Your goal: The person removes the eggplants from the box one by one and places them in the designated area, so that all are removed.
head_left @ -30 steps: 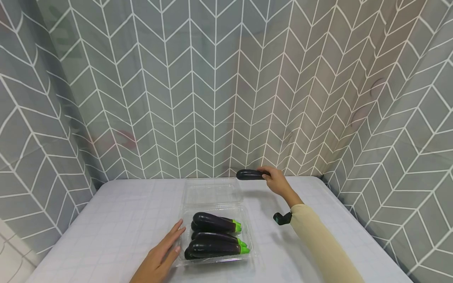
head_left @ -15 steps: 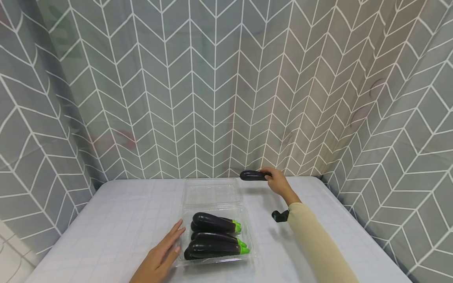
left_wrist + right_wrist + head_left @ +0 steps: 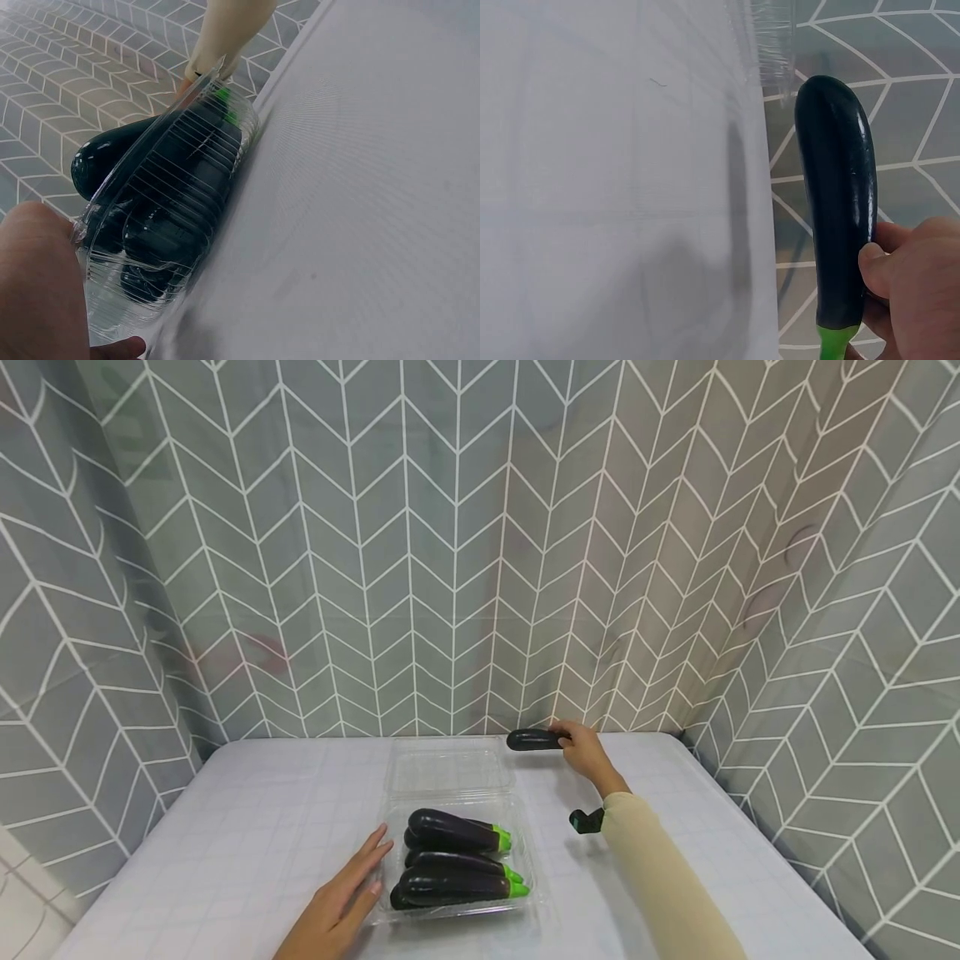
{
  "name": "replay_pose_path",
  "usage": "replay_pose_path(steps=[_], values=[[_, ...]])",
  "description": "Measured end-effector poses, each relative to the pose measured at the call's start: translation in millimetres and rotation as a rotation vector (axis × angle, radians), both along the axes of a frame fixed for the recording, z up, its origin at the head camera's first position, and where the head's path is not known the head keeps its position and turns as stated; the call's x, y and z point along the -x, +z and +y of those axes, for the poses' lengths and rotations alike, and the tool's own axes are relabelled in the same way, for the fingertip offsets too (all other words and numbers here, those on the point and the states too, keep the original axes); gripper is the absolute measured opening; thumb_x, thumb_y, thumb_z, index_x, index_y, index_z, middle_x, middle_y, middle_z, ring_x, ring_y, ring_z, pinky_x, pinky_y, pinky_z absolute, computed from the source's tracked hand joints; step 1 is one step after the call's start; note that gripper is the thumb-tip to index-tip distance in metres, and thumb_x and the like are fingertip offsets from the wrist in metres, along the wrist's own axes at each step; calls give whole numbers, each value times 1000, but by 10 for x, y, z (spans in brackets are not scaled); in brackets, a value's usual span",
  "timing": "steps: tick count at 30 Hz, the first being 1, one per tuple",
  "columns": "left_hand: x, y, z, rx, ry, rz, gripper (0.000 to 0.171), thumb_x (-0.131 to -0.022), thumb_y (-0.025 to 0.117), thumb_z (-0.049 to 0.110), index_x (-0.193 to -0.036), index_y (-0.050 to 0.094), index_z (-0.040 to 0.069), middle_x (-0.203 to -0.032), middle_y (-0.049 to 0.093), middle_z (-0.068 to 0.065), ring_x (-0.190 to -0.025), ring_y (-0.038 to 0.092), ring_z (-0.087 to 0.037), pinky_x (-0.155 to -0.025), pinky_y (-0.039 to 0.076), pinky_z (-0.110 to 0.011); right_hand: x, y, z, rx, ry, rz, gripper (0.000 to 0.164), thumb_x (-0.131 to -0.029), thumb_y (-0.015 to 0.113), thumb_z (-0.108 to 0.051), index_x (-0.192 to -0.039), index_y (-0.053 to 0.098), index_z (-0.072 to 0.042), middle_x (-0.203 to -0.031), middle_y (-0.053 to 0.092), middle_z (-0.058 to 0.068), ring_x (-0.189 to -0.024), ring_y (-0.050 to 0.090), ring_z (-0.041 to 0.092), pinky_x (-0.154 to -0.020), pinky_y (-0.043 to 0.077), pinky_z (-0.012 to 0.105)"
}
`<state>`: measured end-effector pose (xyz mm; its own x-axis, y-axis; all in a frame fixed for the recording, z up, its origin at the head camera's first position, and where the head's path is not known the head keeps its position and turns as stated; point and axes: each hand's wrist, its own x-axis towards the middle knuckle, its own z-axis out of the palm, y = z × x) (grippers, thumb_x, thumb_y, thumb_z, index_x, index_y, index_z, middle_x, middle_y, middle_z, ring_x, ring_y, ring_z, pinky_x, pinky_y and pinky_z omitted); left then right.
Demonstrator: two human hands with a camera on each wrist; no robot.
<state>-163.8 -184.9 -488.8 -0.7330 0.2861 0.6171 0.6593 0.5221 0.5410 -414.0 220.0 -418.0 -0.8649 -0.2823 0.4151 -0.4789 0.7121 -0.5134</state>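
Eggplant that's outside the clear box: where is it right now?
In the head view, the eggplant is held in the right grip by the far edge of the table, beside the open lid's far right corner.

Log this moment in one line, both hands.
right hand: holds eggplant off table | left hand: beside clear box | lid: open | box contents: eggplants

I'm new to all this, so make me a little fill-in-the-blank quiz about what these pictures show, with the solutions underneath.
1. The right hand holds an eggplant whose stem is coloured ____.
2. Left or right: in the head view, the left hand is at the clear box's ____ side.
3. The box's lid is not shut but ____.

Missing words: green; left; open.
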Motion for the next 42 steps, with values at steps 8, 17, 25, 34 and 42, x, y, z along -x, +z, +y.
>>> replay_pose_path(steps=[8,17,25,34,42], values=[[0,-23,6,-20,13,-11,49,-102,63,4,-150,54,5,-161,41,-17,-149,32,-10,-112,21,-10,8,-87,7,-7,-13,-13,33,-93,54,13,-121,69,8,-124,68,26,-122,59,46,-105,44,57],[0,-11,14,-24,24,-35,48,-102,63,5,-150,55,4,-161,41,-15,-149,32,-11,-111,21,-11,-32,-166,45,-59,-40,-103,33,-95,55,13,-124,68,7,-127,67,26,-127,56,47,-108,42,58],[3,-24,7,-24,9,-22,51,-102,63,5,-152,53,9,-161,41,-17,-149,32,-11,-112,20,-10,-42,-218,74,-128,-24,-121,33,-94,56,15,-123,68,6,-122,69,25,-122,60,46,-104,45,58],[20,-30,1,-1,4,19,55,-101,63,3,-154,51,13,-163,39,-13,-149,33,-12,-112,21,-11,-32,-222,41,-233,-87,-124,36,-98,56,10,-129,68,-2,-129,67,23,-123,60,47,-100,45,66],[7,-14,4,5,15,-1,50,-103,62,5,-152,53,6,-161,41,-16,-149,31,-9,-111,21,-10,-66,-156,12,-272,-77,-141,38,-99,54,8,-134,64,0,-130,66,24,-122,59,48,-98,45,67]])
